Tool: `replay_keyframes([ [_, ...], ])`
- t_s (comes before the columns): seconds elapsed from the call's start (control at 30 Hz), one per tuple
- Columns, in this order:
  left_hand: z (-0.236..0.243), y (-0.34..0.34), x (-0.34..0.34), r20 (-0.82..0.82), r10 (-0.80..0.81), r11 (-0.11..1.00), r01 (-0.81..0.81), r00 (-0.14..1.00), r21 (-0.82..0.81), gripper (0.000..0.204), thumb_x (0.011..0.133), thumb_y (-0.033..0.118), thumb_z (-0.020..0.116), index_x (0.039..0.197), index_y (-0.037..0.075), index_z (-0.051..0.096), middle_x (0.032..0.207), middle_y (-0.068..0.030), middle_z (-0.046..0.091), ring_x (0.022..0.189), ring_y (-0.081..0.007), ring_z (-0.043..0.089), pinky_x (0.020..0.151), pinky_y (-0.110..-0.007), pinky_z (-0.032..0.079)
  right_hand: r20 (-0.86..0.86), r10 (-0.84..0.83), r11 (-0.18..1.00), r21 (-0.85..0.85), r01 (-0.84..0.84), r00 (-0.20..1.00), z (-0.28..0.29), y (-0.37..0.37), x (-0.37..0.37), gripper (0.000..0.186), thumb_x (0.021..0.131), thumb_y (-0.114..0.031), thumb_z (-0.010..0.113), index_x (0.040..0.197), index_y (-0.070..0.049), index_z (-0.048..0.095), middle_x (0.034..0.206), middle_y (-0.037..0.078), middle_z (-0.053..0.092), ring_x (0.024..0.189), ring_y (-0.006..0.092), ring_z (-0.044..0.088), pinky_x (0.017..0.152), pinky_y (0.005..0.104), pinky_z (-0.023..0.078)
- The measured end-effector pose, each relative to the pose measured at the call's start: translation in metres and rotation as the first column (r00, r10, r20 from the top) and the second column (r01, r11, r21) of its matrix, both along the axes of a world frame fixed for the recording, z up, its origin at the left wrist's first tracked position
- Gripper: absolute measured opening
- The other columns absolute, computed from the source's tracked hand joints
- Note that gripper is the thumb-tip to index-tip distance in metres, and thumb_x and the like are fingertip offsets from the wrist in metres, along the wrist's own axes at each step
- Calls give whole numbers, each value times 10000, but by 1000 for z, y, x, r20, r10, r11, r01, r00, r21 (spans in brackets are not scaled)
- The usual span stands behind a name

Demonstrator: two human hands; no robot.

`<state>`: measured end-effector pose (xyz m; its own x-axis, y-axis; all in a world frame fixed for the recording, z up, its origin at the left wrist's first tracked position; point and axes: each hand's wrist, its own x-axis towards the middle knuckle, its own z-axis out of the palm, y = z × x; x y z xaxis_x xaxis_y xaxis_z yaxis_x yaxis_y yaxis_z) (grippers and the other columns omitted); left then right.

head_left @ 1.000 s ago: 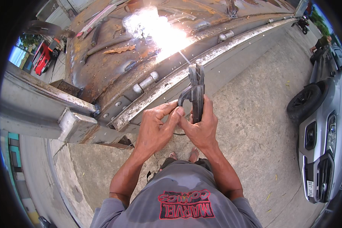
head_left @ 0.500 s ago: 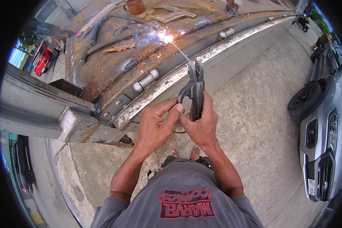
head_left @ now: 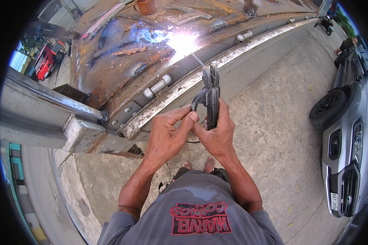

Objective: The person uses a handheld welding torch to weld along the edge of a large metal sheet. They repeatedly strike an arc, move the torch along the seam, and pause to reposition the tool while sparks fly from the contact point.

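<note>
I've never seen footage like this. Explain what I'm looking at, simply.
No machine here: these are a person's own bare hands, seen by a fisheye camera on their head, looking down, so straight edges bend. The right hand grips a black holder carrying a thin rod; the left hand pinches its lever. A white glare with sparks hides the rod's far end. On the rusty surface are a mug and a jagged strip.
</note>
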<state>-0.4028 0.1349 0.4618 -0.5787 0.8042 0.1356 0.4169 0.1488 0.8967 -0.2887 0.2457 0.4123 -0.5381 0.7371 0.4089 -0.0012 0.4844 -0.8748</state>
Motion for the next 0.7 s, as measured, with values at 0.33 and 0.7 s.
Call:
replay_keyframes([
  [0.33,3,0,-1,4,-2,1000,2,1000,2,341,1056,273,689,1133,-41,796,922,-51,773,838,-82,625,758,-294,518,34,17,994,-106,-13,999,7,-1,0,732,825,-242,907,1388,8,512,835,32,579,634,95,551,534,290,481],
  [0.7,4,0,-2,32,-1,1000,0,999,22,339,1059,269,684,1128,-43,796,961,-61,780,863,-88,627,783,-307,530,38,16,996,-84,-12,999,12,-2,-1,727,837,-238,904,1392,8,504,823,35,590,603,91,544,526,290,479],
])
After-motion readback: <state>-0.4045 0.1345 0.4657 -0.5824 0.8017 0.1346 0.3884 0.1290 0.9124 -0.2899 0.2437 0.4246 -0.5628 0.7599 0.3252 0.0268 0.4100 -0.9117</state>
